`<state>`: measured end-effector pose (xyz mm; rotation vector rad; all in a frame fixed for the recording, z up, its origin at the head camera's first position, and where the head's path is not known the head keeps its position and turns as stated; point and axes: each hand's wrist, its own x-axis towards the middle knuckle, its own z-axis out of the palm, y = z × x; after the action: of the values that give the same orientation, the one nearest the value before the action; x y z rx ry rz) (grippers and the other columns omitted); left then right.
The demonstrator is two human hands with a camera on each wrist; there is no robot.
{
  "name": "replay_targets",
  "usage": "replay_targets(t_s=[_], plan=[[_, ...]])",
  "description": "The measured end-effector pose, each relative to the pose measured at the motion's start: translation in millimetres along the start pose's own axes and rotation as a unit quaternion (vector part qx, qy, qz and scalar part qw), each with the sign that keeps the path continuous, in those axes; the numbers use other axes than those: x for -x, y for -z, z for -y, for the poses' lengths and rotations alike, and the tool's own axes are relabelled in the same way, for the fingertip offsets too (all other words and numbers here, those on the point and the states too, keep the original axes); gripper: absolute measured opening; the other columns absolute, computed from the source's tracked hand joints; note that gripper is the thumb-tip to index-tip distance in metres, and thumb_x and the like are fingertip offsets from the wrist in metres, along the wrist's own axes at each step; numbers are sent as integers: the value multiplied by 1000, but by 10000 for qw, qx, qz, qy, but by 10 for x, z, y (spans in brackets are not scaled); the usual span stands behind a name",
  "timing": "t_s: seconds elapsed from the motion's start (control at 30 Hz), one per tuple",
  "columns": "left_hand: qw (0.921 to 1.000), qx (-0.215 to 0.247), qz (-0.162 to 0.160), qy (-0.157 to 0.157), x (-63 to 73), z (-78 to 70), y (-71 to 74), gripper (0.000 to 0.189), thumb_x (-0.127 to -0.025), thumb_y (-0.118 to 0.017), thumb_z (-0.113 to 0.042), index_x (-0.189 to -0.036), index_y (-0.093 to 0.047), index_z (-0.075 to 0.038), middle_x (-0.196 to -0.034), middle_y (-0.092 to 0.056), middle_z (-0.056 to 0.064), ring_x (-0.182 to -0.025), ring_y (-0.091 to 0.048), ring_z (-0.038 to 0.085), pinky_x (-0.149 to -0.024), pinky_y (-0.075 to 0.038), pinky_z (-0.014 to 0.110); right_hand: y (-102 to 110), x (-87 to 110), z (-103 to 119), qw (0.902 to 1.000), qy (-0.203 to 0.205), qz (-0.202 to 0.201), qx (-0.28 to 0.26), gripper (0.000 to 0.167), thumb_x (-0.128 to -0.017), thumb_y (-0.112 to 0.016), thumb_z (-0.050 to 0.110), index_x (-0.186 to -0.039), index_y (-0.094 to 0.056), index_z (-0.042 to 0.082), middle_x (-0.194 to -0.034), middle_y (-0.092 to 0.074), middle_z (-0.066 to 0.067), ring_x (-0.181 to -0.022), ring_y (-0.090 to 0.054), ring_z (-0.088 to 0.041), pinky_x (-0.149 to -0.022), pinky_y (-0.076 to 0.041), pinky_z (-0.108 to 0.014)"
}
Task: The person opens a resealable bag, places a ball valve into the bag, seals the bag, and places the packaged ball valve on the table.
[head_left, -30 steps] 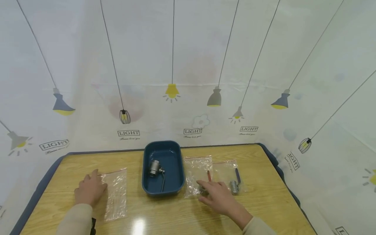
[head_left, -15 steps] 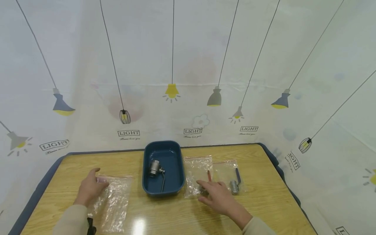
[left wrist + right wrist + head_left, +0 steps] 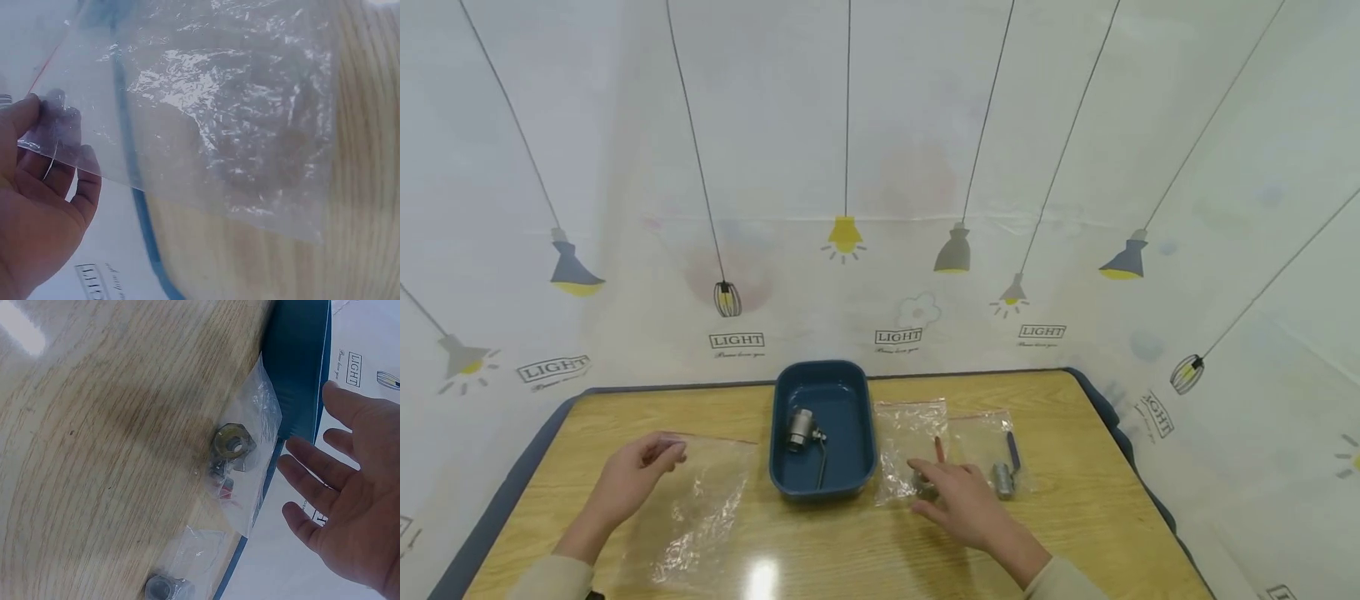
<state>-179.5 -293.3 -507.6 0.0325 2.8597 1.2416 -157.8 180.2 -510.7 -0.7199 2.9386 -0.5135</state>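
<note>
My left hand pinches the top corner of a clear zip bag with a red seal line, holding it up off the table at the left. In the left wrist view the bag hangs flat with nothing inside. My right hand hovers with loose fingers over a bagged ball valve with a red handle; the right wrist view shows its threaded brass-coloured end. Right of it lies another bagged valve with a blue handle. A metal ball valve lies in the blue tray.
The wooden table has a dark blue edge along its back and sides. A pale curtain printed with lamps stands behind it and at both sides.
My left hand has taken the zip bag by its top corner and lifted it off the table, shifting slightly right. My right hand has stayed over the red-handled valve.
</note>
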Motion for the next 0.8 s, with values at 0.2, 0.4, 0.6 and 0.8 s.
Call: replay_targets(t_s=[0.2, 0.4, 0.6, 0.8], plan=[[9992, -130, 33, -386, 106, -272, 108, 36, -98, -54, -41, -118, -66, -13, -100, -74, 3, -83, -66, 7, -67, -51, 23, 22, -5, 35, 9997, 130, -206, 12, 55, -91, -65, 38, -140, -50, 19, -126, -67, -2, -110, -65, -18, -97, -44, -53], [9930, -93, 512, -1056, 240, -571, 169, 23, -100, -54, -31, -111, -68, -15, -90, -72, -9, -79, -63, -2, -64, -51, 23, 50, -16, 92, 9989, 255, -382, -114, 53, -91, -66, 37, -138, -52, 19, -126, -67, 1, -106, -65, -15, -97, -44, -50], [9806, -60, 1144, -1590, 321, -885, 52, 22, -99, -54, -32, -107, -69, -18, -93, -71, -10, -79, -61, -2, -65, -50, 22, 103, -42, 187, 9973, 373, -598, -206, 50, -91, -64, 40, -135, -55, 20, -129, -65, 5, -109, -64, -15, -99, -43, -48], [9720, -248, 1477, -1810, 332, -1086, -232, 20, -97, -55, -38, -107, -68, -25, -96, -70, -13, -82, -63, -2, -69, -51, 23, 139, -73, 299, 9958, 512, -680, -341, 45, -90, -64, 39, -130, -59, 20, -129, -65, 4, -116, -63, -17, -103, -40, -55]])
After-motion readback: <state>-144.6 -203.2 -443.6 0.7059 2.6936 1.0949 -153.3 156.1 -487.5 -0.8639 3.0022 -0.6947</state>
